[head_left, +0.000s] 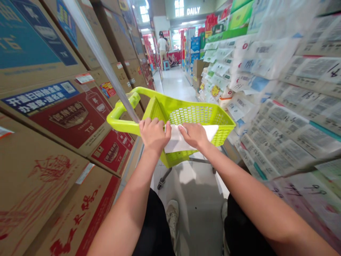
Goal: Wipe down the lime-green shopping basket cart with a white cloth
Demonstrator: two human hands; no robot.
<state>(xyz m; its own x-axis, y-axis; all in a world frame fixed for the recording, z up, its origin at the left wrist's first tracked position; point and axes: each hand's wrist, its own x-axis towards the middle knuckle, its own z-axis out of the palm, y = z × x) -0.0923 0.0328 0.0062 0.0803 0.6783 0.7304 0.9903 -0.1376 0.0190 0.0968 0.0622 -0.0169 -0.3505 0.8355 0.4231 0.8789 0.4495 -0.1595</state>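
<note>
A lime-green plastic shopping cart (226, 122) stands sideways in front of me, its basket to the right and its looped handle to the left. My left hand (155, 133) is closed over the near rim beside the handle, with the thumb towards the basket. A white cloth (174, 138) hangs over the near side of the basket. My right hand (195, 135) is curled on this cloth at the rim, pressing it against the cart. A grey metal pole (106, 67) slants up to the left from the handle end.
Stacked cardboard cartons (71, 117) line the left side. Packs of paper tissue (290, 135) with handwritten prices are piled along the right. The tiled aisle (177, 81) runs ahead, where a person (162, 48) stands by a blue stool (166, 64). My shoes (172, 215) are below the cart.
</note>
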